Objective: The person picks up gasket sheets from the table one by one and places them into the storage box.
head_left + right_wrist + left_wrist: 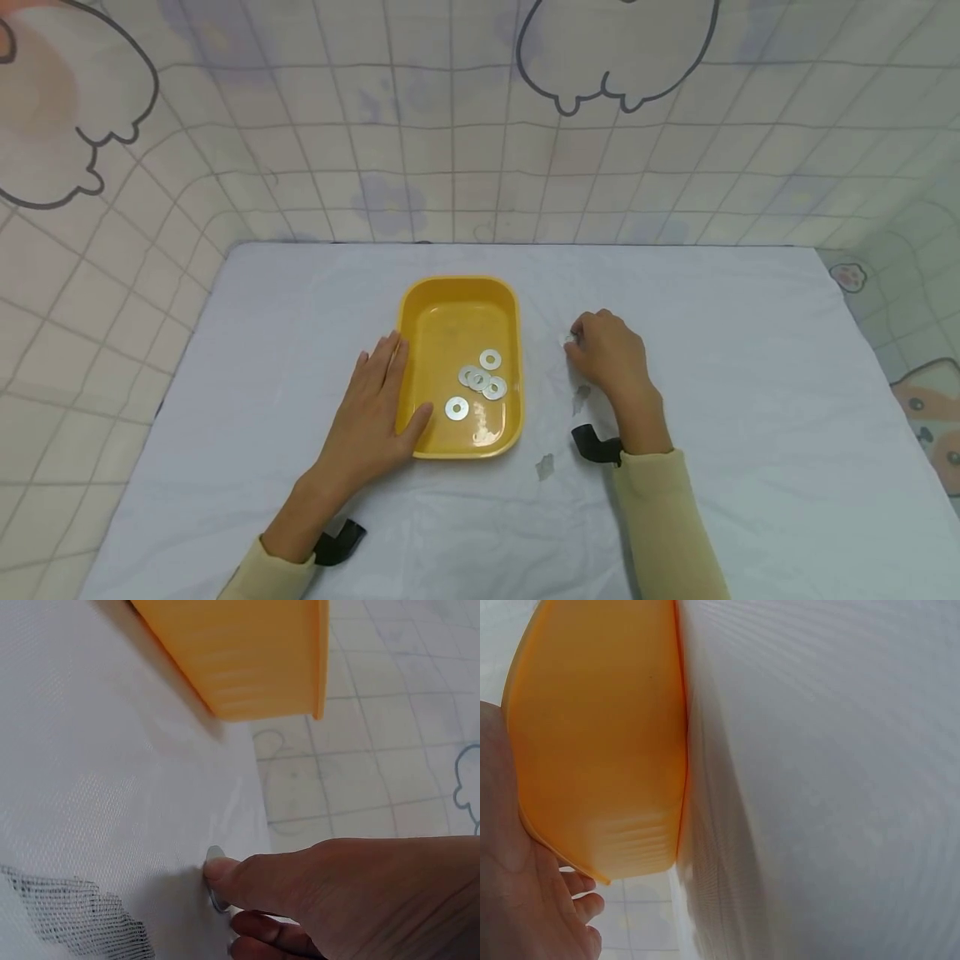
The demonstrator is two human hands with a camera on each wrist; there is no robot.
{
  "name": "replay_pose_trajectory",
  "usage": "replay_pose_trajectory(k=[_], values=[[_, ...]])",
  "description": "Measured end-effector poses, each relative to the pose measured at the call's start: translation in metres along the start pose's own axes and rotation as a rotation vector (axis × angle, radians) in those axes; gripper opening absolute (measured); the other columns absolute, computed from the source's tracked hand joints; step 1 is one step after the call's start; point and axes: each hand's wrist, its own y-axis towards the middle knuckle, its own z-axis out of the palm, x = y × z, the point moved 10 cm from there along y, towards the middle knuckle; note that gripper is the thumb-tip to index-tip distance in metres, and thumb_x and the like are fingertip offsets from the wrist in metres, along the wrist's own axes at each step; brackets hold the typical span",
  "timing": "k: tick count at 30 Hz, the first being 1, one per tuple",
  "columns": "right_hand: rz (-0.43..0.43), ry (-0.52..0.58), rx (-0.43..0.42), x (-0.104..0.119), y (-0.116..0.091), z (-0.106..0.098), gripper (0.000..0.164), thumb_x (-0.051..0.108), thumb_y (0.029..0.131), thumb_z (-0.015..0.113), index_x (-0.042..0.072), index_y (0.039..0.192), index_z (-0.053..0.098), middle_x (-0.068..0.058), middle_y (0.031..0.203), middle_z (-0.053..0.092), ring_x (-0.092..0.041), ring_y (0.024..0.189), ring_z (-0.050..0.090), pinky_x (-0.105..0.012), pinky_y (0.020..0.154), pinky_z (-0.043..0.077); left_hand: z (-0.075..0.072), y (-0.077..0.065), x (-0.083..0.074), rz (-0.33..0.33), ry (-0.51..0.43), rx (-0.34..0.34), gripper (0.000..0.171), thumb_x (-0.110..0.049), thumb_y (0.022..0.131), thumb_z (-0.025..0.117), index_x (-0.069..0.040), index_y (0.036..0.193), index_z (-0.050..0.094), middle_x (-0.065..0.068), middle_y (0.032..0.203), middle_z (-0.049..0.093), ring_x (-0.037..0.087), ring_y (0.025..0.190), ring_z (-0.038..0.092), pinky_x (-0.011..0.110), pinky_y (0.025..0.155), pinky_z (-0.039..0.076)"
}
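A yellow tray [459, 286] lies on the white cloth, with several flat metal washers [457, 408] in its lower right part; some overlap. My left hand [367, 417] rests along the tray's left rim, fingers extended and thumb reaching over the near left corner. The left wrist view shows the palm against the tray's outer side [600, 742]. To the right of the tray, my right hand [611, 354] pinches a washer [216, 881] at the cloth. In the right wrist view the thumb covers part of that washer, and the other fingers are curled behind it.
Grey mesh-like patches [545, 467] mark the white cloth [750, 375] near the right forearm. A black strap piece [596, 444] sticks out at the right wrist, another [340, 542] at the left. A gridded curtain [480, 150] with cartoon prints stands behind the table.
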Motion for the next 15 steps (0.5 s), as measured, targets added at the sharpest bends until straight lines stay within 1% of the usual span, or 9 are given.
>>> replay_pose_trajectory(k=[5,10,15], values=[[-0.003,-0.024,-0.023,0.0013,-0.0003,-0.002,0.034,0.024,0.099,0.069,-0.001,0.123,0.072,-0.019,0.113,0.073,-0.033,0.099,0.068,-0.05,0.088,0.061,-0.0005,-0.0006,-0.0003,0.011,0.001,-0.02,0.085,-0.042,0.101,0.059,0.002,0.166,0.026,0.018,0.175,0.025,0.037,0.165,0.023,0.05,0.138,0.01],[0.014,0.024,-0.017,-0.0001,-0.0008,-0.0023,0.035,0.023,0.096,0.068,0.002,0.123,0.07,-0.018,0.113,0.075,-0.032,0.096,0.068,-0.051,0.088,0.06,-0.0002,-0.0002,-0.0003,0.013,0.002,-0.022,0.084,-0.042,0.101,0.059,0.001,0.166,0.027,0.018,0.175,0.025,0.037,0.165,0.022,0.049,0.139,0.009],[0.017,0.046,-0.025,0.0022,0.0008,-0.0016,0.033,0.024,0.096,0.07,0.005,0.123,0.071,-0.014,0.109,0.076,-0.03,0.092,0.068,-0.048,0.086,0.06,0.0015,-0.0007,0.0012,0.001,0.002,-0.009,0.085,-0.043,0.101,0.058,0.0,0.166,0.026,0.017,0.176,0.024,0.036,0.165,0.021,0.048,0.139,0.007]])
